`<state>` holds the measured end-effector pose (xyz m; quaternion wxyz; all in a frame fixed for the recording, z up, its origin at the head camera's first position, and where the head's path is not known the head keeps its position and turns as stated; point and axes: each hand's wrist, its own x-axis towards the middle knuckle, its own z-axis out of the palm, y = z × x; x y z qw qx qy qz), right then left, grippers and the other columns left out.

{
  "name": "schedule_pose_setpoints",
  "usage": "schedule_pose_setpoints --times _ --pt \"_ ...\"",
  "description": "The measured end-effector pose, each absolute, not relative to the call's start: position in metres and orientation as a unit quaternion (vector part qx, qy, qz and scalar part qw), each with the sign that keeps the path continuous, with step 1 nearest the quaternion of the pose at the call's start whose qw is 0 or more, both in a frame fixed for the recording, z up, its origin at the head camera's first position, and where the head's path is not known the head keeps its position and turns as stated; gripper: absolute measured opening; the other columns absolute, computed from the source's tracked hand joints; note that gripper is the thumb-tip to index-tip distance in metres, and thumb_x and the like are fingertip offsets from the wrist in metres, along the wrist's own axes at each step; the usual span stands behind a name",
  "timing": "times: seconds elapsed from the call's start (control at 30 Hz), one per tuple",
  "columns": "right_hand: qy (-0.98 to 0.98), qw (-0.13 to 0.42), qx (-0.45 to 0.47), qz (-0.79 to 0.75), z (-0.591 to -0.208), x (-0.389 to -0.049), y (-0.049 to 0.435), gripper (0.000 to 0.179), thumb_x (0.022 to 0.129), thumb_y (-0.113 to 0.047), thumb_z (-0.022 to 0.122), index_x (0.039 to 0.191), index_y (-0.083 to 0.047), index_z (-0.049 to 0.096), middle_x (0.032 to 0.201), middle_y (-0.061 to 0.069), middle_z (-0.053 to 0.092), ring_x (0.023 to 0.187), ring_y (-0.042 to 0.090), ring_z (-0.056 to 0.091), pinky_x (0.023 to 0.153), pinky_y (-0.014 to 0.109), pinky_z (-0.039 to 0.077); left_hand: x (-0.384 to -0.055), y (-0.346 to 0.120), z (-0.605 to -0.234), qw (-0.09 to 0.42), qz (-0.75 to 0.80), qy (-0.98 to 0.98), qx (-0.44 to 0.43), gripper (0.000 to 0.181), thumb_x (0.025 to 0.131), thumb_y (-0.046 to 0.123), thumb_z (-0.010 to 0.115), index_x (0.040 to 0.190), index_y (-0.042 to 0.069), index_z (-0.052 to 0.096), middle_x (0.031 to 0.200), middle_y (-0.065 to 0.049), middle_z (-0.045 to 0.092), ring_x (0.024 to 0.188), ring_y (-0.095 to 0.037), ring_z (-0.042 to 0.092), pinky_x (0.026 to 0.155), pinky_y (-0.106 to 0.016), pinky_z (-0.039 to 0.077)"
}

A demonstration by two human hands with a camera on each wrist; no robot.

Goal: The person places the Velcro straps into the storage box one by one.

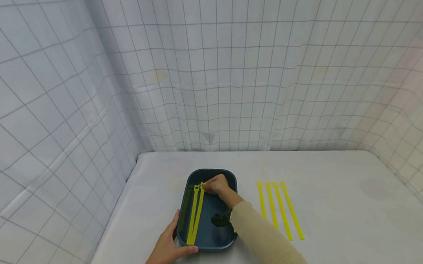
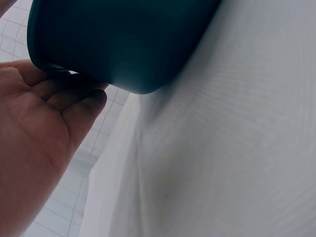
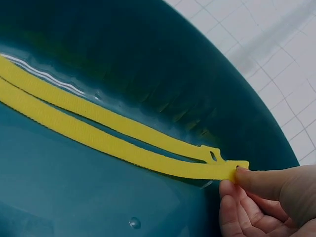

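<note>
A dark teal tray (image 1: 216,248) with rounded corners stands on the white table. My left hand (image 1: 167,246) grips its near left corner, thumb along the front rim and fingers against the left side. In the left wrist view its fingertips sit at the tray's outer wall (image 2: 118,44). Reaching into the tray, my right hand (image 1: 216,185) pinches the slotted head of a yellow hook-and-loop cable tie (image 3: 113,149) between thumb and fingers. A second yellow cable tie (image 1: 192,211) lies close along its left side. Both run lengthwise down the tray's left half.
Several more yellow cable ties (image 1: 282,211) lie side by side on the table (image 1: 342,205) to the right of the tray, partly behind the right sleeve (image 1: 265,236). White grid-patterned curtains (image 1: 208,69) hang around the back and sides.
</note>
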<state>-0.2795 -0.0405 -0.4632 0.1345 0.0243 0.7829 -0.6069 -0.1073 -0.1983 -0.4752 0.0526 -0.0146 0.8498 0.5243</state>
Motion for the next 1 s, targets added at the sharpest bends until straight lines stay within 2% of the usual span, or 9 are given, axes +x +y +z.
schedule_pose_setpoints --times 0.7,1.0 --pt "0.791 0.126 0.02 -0.598 -0.4641 -0.2821 -0.0389 0.011 0.079 -0.002 0.07 0.082 0.008 0.069 0.073 0.011 0.067 0.055 0.01 0.06 0.056 0.024 0.053 -0.1071 -0.1979 -0.4751 0.048 0.532 0.846 -0.009 0.113 0.064 0.031 0.084 0.147 0.001 0.013 0.149 -0.017 0.018 0.133 -0.031 0.024 0.103 -0.044 0.029" --pt "0.798 0.113 0.019 -0.592 -0.4631 -0.2807 -0.0378 0.009 0.078 0.0 0.07 0.08 0.008 0.068 0.071 0.011 0.067 0.058 0.014 0.062 0.057 0.026 0.054 -0.1065 -0.198 -0.475 0.044 0.539 0.841 -0.007 0.113 0.064 0.029 0.084 0.146 0.0 0.013 0.149 -0.018 0.017 0.133 -0.031 0.024 0.102 -0.045 0.03"
